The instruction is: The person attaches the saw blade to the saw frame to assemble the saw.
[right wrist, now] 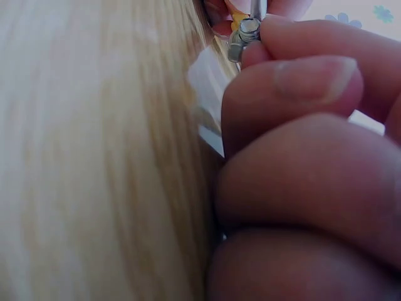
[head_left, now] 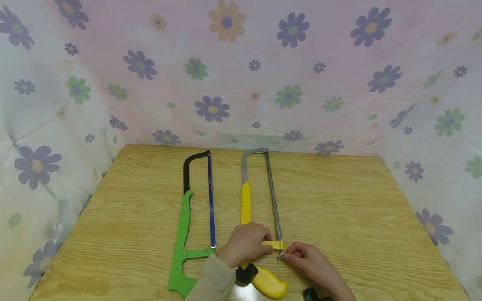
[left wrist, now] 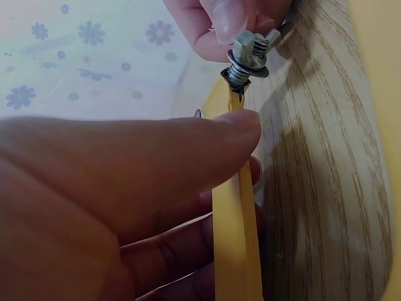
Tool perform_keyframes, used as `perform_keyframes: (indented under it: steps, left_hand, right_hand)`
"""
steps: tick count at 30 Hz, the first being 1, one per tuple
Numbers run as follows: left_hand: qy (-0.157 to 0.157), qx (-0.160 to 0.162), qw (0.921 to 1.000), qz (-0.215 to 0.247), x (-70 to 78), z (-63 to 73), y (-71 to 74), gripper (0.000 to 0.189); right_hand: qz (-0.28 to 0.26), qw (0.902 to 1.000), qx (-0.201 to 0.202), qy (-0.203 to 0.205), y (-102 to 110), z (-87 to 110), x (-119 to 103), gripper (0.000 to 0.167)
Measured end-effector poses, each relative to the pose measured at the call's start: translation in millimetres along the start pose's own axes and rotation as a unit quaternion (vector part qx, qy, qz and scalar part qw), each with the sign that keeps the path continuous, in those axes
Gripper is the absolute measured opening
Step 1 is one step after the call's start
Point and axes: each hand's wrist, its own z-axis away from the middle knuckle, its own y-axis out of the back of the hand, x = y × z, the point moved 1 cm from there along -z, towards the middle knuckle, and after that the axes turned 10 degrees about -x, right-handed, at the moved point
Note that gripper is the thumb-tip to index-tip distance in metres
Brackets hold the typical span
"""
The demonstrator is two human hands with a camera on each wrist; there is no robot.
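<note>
A yellow-handled hacksaw with a grey front bow lies on the table, its blade running along the right side. My left hand grips its yellow crosspiece, thumb on one side and fingers on the other. At the crosspiece's end sits a metal wing nut on a threaded bolt. The fingertips of my right hand pinch this wing nut, its other fingers curled. In the right wrist view those fingers hide part of the nut.
Left of the yellow saw lies a green-handled hacksaw with a black bow and a blue blade. Both rest on a wood-grain table. Flower-patterned cloth hangs behind and along both sides.
</note>
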Motion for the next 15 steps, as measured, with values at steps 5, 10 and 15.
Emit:
perform_keyframes:
  steps: [5,10,15]
  left_hand:
    - [0.002,0.002,1.0,-0.002,0.1,1.2,1.0,0.016]
    - [-0.003,0.003,1.0,0.005,0.2,2.7,2.7,0.016]
    - [0.001,-0.011,0.9998,0.015,2.4,2.1,3.3,0.016]
  right_hand:
    - [0.012,0.9999,0.001,-0.003,-0.4,0.1,-0.4,0.031]
    - [0.019,0.9998,-0.003,-0.005,0.8,0.2,-1.3,0.031]
    - [0.025,0.9997,-0.001,-0.009,0.8,1.5,-0.3,0.032]
